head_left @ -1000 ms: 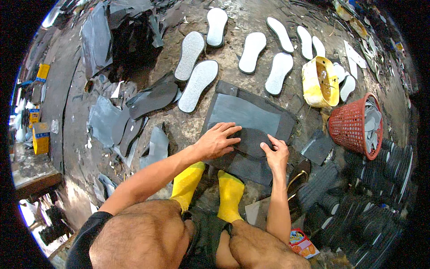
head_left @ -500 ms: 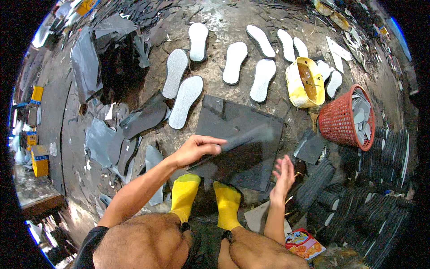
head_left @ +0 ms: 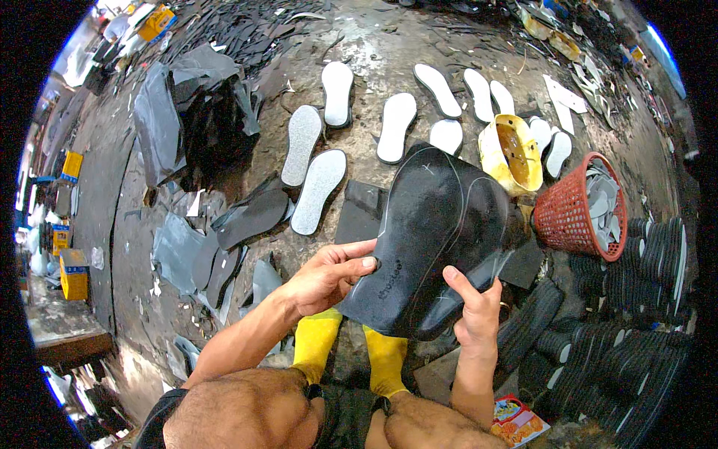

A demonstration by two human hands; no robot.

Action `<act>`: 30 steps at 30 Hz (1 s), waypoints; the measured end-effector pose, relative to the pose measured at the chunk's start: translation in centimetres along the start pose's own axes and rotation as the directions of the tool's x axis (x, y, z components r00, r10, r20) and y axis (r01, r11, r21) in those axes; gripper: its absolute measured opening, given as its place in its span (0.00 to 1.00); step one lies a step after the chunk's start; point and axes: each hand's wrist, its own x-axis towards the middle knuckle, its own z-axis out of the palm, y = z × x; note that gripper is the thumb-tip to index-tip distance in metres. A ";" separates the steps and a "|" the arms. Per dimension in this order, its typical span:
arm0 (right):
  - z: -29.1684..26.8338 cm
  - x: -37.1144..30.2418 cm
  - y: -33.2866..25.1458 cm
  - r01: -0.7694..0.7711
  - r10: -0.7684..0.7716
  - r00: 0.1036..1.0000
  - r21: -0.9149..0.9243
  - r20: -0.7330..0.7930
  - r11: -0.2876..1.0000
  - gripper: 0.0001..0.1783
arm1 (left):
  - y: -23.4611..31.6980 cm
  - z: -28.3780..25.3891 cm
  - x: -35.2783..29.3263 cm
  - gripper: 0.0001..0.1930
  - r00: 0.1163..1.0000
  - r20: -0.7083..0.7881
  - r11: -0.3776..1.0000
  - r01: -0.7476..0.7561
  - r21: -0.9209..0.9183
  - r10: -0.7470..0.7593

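Note:
Both my hands hold up a shiny black rubber sheet (head_left: 422, 239), with sole outlines drawn on it in pale lines. My left hand (head_left: 329, 278) pinches its left edge between thumb and fingers. At the lower right edge, my right hand (head_left: 477, 310) grips it, thumb on top and fingers partly hidden. The sheet is raised above a flat dark mat (head_left: 359, 213), covering most of it. Beyond lie several white-topped shoe soles, among them a speckled grey one (head_left: 319, 191) and a plain white one (head_left: 396, 127).
On the right stand a yellow tub (head_left: 490, 153) with brown contents and a red basket (head_left: 561, 213) of grey scraps. Stacked black soles (head_left: 658, 367) fill the lower right. Dark sheet material (head_left: 161, 123) is heaped at the far left, with loose offcuts (head_left: 176, 243) nearer.
The black sheet, blurred and low over the mat before, is now raised and tilted to show its outlined face. My right hand, then open and apart from it, has closed on its edge.

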 end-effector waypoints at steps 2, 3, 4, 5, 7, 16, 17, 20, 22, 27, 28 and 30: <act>-0.2 0.0 0.6 -0.032 0.033 0.999 0.035 -0.019 0.999 0.16 | -0.1 0.0 0.2 0.26 1.000 0.027 1.000 0.016 -0.016 -0.016; -0.4 0.0 0.9 -0.048 0.049 0.999 0.047 -0.015 0.998 0.16 | -0.1 0.1 0.3 0.25 0.999 0.009 0.999 0.049 -0.011 -0.048; -0.5 -0.1 1.2 -0.037 0.037 0.999 0.010 -0.001 0.999 0.17 | 0.2 0.1 0.4 0.29 0.995 -0.040 0.994 0.095 0.051 -0.093; -0.6 -0.2 1.4 -0.021 0.022 0.999 -0.024 0.037 0.999 0.18 | 0.3 0.3 0.4 0.30 1.000 -0.007 0.983 0.016 0.181 -0.015; -0.6 -0.4 1.6 0.018 -0.004 0.996 -0.142 0.093 0.990 0.22 | 0.5 0.6 0.6 0.34 0.992 -0.070 0.867 -0.053 0.496 0.101; 0.4 1.3 -6.0 0.656 -0.704 0.501 -0.752 0.503 -0.070 0.34 | -0.8 1.2 -0.6 0.31 0.960 0.258 0.682 -0.263 0.683 0.111; 0.6 1.4 -6.6 0.658 -0.633 0.504 -0.736 0.588 -0.159 0.23 | -1.0 1.2 -0.7 0.29 0.947 0.280 0.627 -0.315 0.712 0.157; 1.6 1.0 -6.6 0.820 -0.673 0.507 -0.543 0.539 0.182 0.17 | -1.5 1.6 -0.8 0.28 0.954 0.209 0.625 -0.299 0.721 0.216; 1.9 0.6 -6.3 0.902 -0.750 0.271 -0.432 0.604 -0.022 0.15 | -1.5 1.8 -0.9 0.28 0.973 0.109 0.676 -0.221 0.703 0.205; 1.5 -0.1 -6.5 0.868 -0.743 0.430 -0.459 0.512 0.186 0.13 | -1.1 2.1 -1.7 0.27 0.935 0.252 0.526 -0.350 0.775 0.251; 1.5 -0.1 -6.6 0.851 -0.733 0.474 -0.466 0.488 0.241 0.13 | -1.0 2.1 -1.8 0.27 0.934 0.258 0.512 -0.353 0.783 0.248; 1.5 -0.2 -6.8 0.850 -0.729 0.486 -0.453 0.482 0.267 0.11 | -1.0 2.1 -1.9 0.27 0.929 0.268 0.537 -0.368 0.759 0.256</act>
